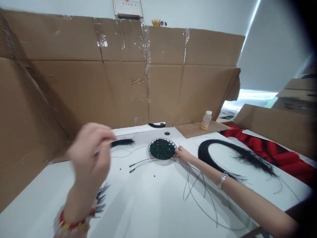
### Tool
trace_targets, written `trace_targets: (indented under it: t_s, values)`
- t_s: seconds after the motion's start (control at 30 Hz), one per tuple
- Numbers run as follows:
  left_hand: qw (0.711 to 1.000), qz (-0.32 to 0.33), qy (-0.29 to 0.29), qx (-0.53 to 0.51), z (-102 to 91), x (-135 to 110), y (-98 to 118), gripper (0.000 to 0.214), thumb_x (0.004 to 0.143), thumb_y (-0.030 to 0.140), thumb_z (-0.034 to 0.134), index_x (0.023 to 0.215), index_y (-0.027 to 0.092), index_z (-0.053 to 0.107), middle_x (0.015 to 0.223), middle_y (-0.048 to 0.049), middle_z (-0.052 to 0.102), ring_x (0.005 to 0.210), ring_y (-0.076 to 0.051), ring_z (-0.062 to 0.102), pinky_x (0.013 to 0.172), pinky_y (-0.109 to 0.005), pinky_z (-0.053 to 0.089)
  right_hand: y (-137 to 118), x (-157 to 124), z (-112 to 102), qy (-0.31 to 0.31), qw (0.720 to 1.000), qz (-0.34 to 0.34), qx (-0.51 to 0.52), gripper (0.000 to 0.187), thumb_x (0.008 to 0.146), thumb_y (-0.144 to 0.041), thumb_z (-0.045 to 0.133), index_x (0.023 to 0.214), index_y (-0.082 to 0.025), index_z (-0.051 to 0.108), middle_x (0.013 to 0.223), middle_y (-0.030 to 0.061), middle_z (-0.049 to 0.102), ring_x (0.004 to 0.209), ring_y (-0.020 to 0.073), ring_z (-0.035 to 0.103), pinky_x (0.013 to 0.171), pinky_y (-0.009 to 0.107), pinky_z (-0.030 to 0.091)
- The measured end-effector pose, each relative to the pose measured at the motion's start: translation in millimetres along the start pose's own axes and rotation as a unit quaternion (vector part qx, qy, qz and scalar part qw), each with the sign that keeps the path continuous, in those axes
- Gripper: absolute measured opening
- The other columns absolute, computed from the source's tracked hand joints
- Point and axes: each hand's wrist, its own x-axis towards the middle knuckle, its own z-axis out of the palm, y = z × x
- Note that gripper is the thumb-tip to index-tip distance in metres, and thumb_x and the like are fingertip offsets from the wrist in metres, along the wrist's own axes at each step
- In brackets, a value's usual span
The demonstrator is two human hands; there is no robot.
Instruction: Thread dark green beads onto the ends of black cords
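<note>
My left hand (92, 155) is raised at the left, blurred, with its fingers curled in; what they hold, if anything, is hidden. At the right rim of a round plate (149, 152), my right hand (182, 153) has its fingers closed on the edge. Small dark green beads (162, 148) fill the plate. Two thin cords with black beads (132, 170) threaded near their ends stretch out to its left. Long loops of thin dark cord (190, 188) trail under and beside my right forearm. A loose bead (154, 176) lies in front of the plate.
A thick bundle of black cords (205, 150) curves across the right side of the white table (138, 208). Another bundle (123, 142) lies behind my left hand. Cardboard walls (123, 92) enclose the back and left. A small bottle (206, 120) and a box of red rolls (269, 148) stand right.
</note>
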Motion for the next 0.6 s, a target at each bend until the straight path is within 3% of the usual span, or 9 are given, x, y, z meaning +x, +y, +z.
trace_targets:
  t_s: [0.1, 0.17, 0.2, 0.33, 0.47, 0.6]
  values:
    - [0.972, -0.060, -0.220, 0.055, 35.2, -34.0, -30.0, 0.018, 0.094, 0.016, 0.053, 0.088, 0.020, 0.069, 0.084, -0.0037, 0.071, 0.078, -0.020, 0.066, 0.071, -0.034, 0.054, 2.6, -3.7, -4.5, 0.005, 0.999, -0.018, -0.026, 0.032, 0.102, -0.034, 0.064, 0.128, -0.014, 0.062, 0.122, 0.0098, 0.066, 0.101, 0.0219, 0.068, 0.086, 0.040, 0.061]
    - [0.943, -0.092, -0.306, 0.089, 58.8, -69.1, -52.5, 0.008, 0.091, 0.023, 0.067, 0.093, 0.016, 0.070, 0.090, -0.0057, 0.072, 0.084, -0.022, 0.069, 0.077, -0.037, 0.058, 7.2, -9.3, -8.2, 0.009, 0.998, -0.038, -0.052, 0.032, 0.102, -0.034, 0.064, 0.128, -0.015, 0.062, 0.123, 0.0100, 0.065, 0.102, 0.0222, 0.068, 0.086, 0.041, 0.060]
    - [0.930, -0.106, -0.336, 0.106, 68.2, -87.2, -62.6, 0.014, 0.092, 0.026, 0.071, 0.099, 0.014, 0.070, 0.095, -0.0052, 0.072, 0.088, -0.022, 0.070, 0.080, -0.040, 0.059, 10.4, -13.2, -9.8, 0.010, 0.996, -0.049, -0.067, 0.032, 0.102, -0.034, 0.064, 0.128, -0.015, 0.062, 0.123, 0.0100, 0.065, 0.102, 0.0224, 0.068, 0.087, 0.041, 0.060]
    - [0.894, -0.128, -0.404, 0.143, 86.4, -136.4, -88.5, 0.023, 0.097, 0.031, 0.068, 0.113, 0.015, 0.068, 0.115, -0.0082, 0.070, 0.106, -0.025, 0.068, 0.092, -0.047, 0.058, 24.5, -31.9, -13.9, 0.001, 0.986, -0.089, -0.138, 0.031, 0.101, -0.032, 0.065, 0.127, -0.014, 0.062, 0.121, 0.0095, 0.066, 0.101, 0.0222, 0.068, 0.087, 0.041, 0.060]
    - [0.882, -0.120, -0.434, 0.140, 83.3, -143.3, -95.1, 0.016, 0.099, 0.030, 0.065, 0.104, 0.015, 0.070, 0.110, -0.0069, 0.072, 0.102, -0.023, 0.069, 0.092, -0.045, 0.057, 31.3, -48.3, -15.5, -0.010, 0.975, -0.121, -0.187, 0.030, 0.101, -0.032, 0.065, 0.125, -0.014, 0.063, 0.121, 0.0094, 0.066, 0.102, 0.0224, 0.068, 0.088, 0.042, 0.059]
    - [0.882, -0.112, -0.440, 0.126, 64.7, -145.1, -90.5, 0.015, 0.099, 0.029, 0.065, 0.094, 0.015, 0.069, 0.101, -0.0048, 0.071, 0.096, -0.021, 0.068, 0.088, -0.043, 0.057, 37.0, -65.5, -13.8, -0.026, 0.970, -0.145, -0.194, 0.028, 0.102, -0.032, 0.065, 0.123, -0.014, 0.064, 0.117, 0.0086, 0.067, 0.100, 0.0213, 0.068, 0.087, 0.041, 0.059]
